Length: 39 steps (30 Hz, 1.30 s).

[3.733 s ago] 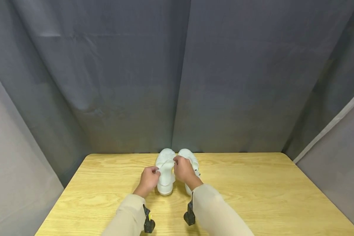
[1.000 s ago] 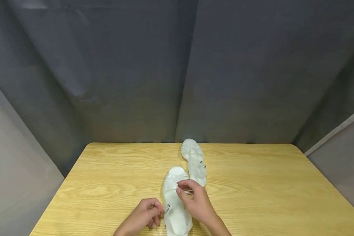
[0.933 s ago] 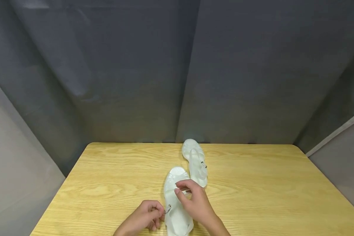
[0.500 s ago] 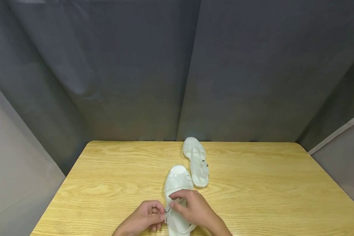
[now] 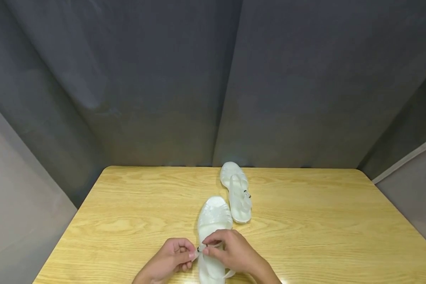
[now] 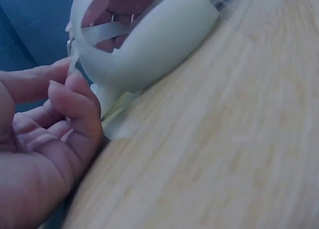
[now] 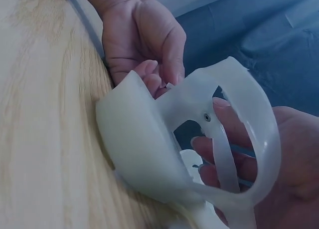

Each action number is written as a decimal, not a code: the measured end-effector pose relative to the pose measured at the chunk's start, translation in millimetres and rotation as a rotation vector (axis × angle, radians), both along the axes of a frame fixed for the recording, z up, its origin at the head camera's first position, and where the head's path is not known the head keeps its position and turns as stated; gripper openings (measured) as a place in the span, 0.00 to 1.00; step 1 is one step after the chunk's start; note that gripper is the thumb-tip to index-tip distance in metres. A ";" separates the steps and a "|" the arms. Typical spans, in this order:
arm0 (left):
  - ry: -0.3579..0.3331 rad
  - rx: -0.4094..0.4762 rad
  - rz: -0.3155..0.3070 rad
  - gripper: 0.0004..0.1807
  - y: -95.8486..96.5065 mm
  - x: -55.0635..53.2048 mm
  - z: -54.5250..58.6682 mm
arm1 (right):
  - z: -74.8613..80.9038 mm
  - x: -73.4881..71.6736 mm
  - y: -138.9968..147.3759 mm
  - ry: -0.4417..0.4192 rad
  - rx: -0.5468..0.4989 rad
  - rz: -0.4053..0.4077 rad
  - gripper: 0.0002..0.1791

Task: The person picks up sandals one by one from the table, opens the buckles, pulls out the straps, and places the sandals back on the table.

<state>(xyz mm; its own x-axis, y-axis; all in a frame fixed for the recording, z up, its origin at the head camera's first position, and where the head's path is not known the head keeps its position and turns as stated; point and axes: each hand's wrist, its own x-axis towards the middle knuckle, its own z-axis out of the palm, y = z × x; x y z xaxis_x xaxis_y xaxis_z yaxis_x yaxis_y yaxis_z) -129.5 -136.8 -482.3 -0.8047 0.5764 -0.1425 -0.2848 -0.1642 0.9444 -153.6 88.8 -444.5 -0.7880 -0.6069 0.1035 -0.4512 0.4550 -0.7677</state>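
Pinching strap (image 5: 196, 255) with fingers of left hand (image 5: 169, 258), and again beside buckle (image 5: 199, 249) with fingers of right hand (image 5: 236, 252). Got white sandal (image 5: 214, 216) upright on tabletop (image 5: 127, 215), just short of second sandal (image 5: 237, 203).

No text, number or sign is legible, though the wrist views seem blurred.

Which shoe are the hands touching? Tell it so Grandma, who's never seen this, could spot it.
Find the wooden table in front of the dark curtain. At the head view's bottom middle lies the near sandal, pale, toe toward the curtain. The left hand and right hand are at its strap, while nobody touches the far sandal behind it.
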 end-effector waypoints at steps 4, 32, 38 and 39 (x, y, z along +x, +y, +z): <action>-0.009 0.034 0.007 0.02 1.7 -0.4 0.4 | -0.7 0.1 -0.5 -0.045 -0.017 -0.001 0.15; -0.007 0.203 -0.006 0.06 4.7 -1.3 -6.9 | -0.7 2.6 -5.6 0.052 0.029 0.008 0.09; -0.024 0.203 0.002 0.06 6.5 -0.5 -5.3 | -1.3 2.4 -5.6 0.045 0.048 0.010 0.08; -0.027 0.203 0.003 0.06 6.6 -0.4 -5.5 | -1.5 2.5 -5.7 0.048 0.051 0.010 0.08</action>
